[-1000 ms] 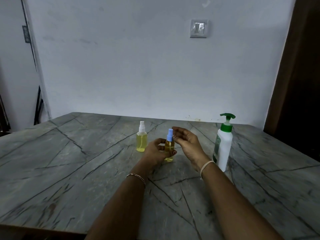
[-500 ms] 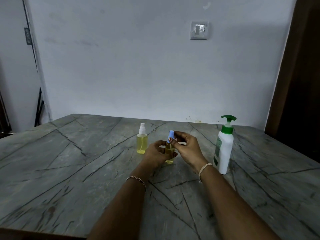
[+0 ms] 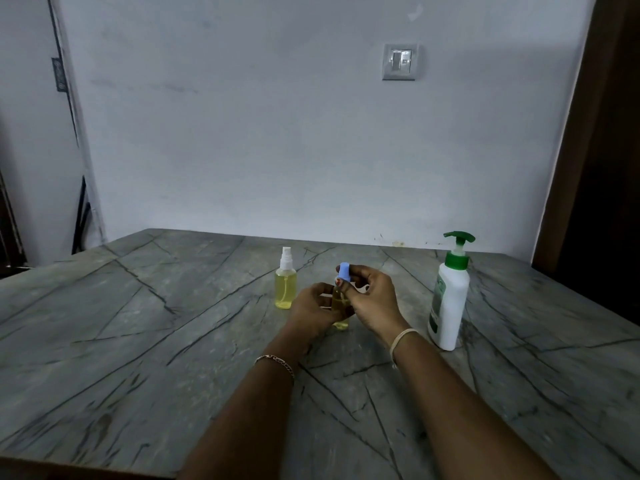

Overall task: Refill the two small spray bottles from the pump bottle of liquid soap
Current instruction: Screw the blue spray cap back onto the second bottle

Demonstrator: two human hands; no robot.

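Observation:
A small spray bottle [image 3: 340, 303] of yellow liquid stands on the table's middle, my left hand [image 3: 311, 310] wrapped around its body. My right hand [image 3: 372, 299] pinches its blue spray cap [image 3: 344, 272] between thumb and fingers. A second small spray bottle [image 3: 285, 284], with a white cap and yellow liquid, stands upright just to the left, untouched. The white pump bottle [image 3: 449, 299] with a green pump stands to the right of my right wrist.
The grey marble table [image 3: 138, 341] meets a pale wall at the back. A dark wooden frame [image 3: 595, 133] rises at the right. A light switch [image 3: 399, 62] is on the wall.
My right hand closed from open fingers beside the blue cap to a pinch on it. The left hand kept its hold on the bottle.

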